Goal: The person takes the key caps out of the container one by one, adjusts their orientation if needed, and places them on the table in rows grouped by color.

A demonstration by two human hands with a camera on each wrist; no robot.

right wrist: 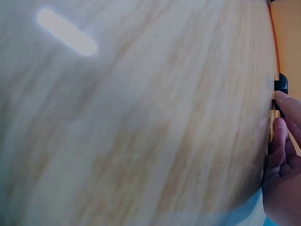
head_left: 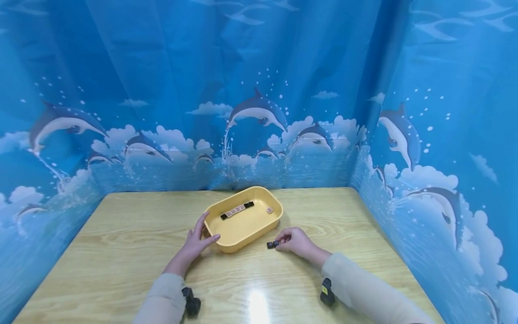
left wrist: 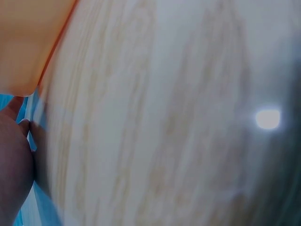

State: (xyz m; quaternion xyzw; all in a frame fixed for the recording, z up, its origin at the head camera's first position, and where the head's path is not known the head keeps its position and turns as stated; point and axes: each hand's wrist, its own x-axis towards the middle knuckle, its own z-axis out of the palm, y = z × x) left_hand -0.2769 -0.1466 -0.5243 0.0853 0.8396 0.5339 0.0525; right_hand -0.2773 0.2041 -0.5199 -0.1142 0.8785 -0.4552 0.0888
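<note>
A yellow tray (head_left: 243,240) sits on the table in the head view. My left hand (head_left: 196,243) spreads round its near left corner, thumb and fingers touching the outer edge; the left wrist view shows only part of that hand (left wrist: 16,160) beside the tray wall (left wrist: 28,47). To the right of the tray, my right hand (head_left: 297,243) pinches a small black block piece (head_left: 270,245) between thumb and finger, close over the table. This dark piece (right wrist: 282,82) also shows at the fingertips in the right wrist view. My curled palm hides part of it.
Inside the tray lies a row of small pale pink marked blocks (head_left: 236,211) with black pieces at both ends. One loose pale pink block (head_left: 269,210) lies near the tray's right wall. A blue dolphin-print curtain (head_left: 259,166) borders the wooden table (head_left: 133,234) at the back and sides.
</note>
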